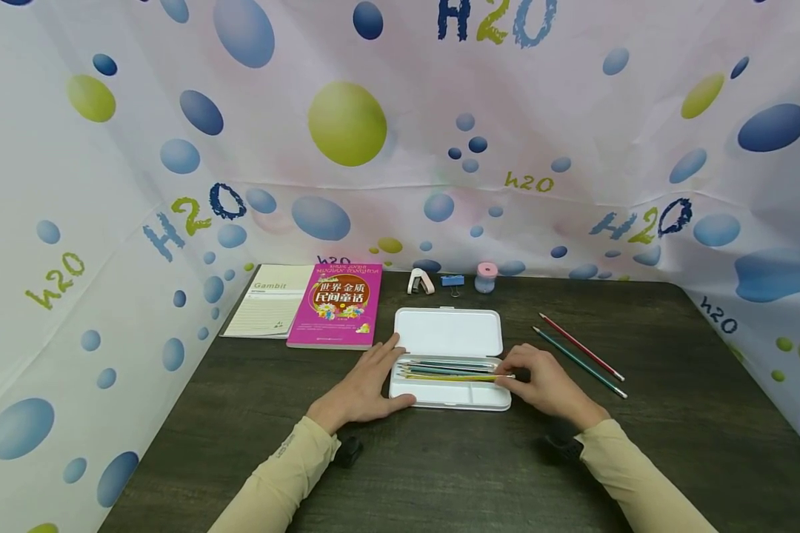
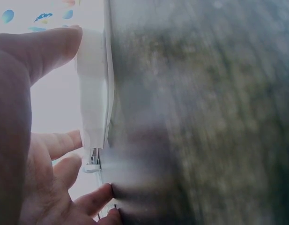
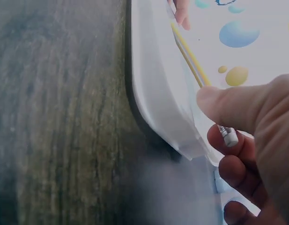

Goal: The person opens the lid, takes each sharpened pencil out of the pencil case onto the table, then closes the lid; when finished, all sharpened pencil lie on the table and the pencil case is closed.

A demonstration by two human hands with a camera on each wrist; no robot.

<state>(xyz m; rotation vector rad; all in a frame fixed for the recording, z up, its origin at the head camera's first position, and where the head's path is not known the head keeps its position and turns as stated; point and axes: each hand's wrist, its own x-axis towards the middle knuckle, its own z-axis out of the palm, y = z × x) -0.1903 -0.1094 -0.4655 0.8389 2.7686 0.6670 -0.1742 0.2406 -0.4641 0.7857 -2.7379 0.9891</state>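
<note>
A white pencil case [image 1: 440,396] lies open on the dark table, its lid [image 1: 448,332] folded back. Several pencils lie lengthwise in its rear compartment. Between thumb and fingers, my right hand [image 1: 540,377] pinches a yellow pencil [image 1: 450,377] near its white eraser end. That eraser [image 3: 231,138] pokes out below the thumb in the right wrist view. At the case's left end, my left hand [image 1: 367,386] rests with fingers spread, thumb along the front corner and fingertips by the hinge side.
Right of the case lie a red pencil [image 1: 581,346] and a green pencil [image 1: 580,362]. Behind it stand a white stapler [image 1: 421,281], a blue binder clip [image 1: 452,281] and a pink-capped jar [image 1: 486,278]. A pink book [image 1: 336,326] overlaps a notebook [image 1: 260,307] at back left.
</note>
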